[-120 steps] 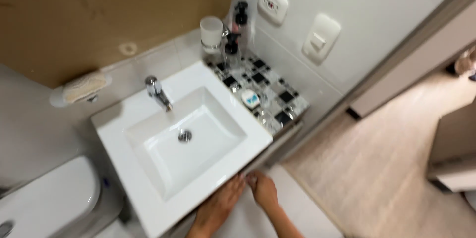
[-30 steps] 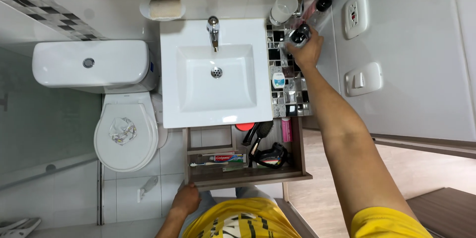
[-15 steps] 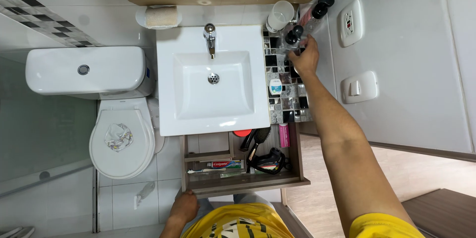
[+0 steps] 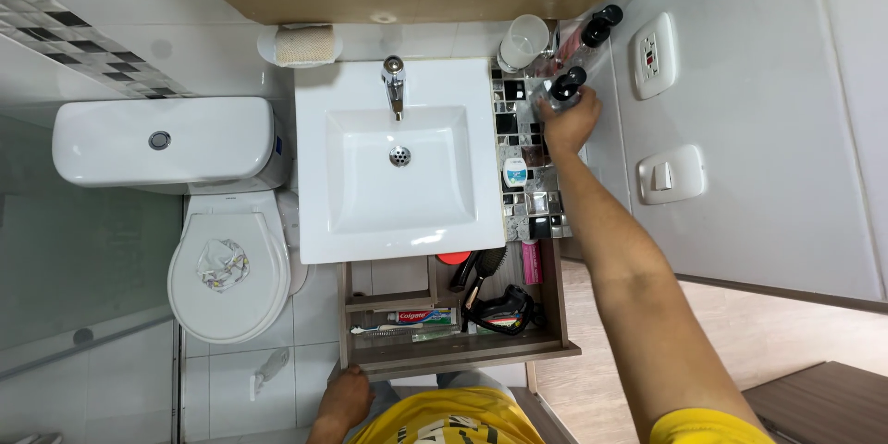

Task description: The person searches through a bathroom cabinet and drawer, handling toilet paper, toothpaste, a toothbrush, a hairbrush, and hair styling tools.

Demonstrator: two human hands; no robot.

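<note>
My right hand (image 4: pixel 571 123) reaches over the black-and-silver mosaic counter (image 4: pixel 527 203) and closes around a clear pump bottle with a black top (image 4: pixel 565 86). A second black-topped pump bottle (image 4: pixel 597 28) stands behind it against the wall, next to a frosted cup (image 4: pixel 524 40). My left hand (image 4: pixel 344 400) rests on the front edge of the open wooden drawer (image 4: pixel 462 350) under the sink. The drawer holds a toothpaste tube (image 4: pixel 418 316), a black hairbrush (image 4: pixel 485 268), a black hair dryer (image 4: pixel 504 309) and a pink tube (image 4: pixel 532 262).
A white square sink (image 4: pixel 400 162) with a chrome tap (image 4: pixel 395 83) sits left of the counter. A small white-and-blue floss box (image 4: pixel 515 171) lies on the mosaic. A white toilet (image 4: pixel 227 268) stands at the left. A soap dish (image 4: pixel 301 43), a socket (image 4: pixel 650 54) and a switch (image 4: pixel 668 173) are on the walls.
Four seconds ago both hands were at the sink's front edge. The drawer now stands open. Over the last second my right hand stayed at the pump bottle, shifting slightly around it.
</note>
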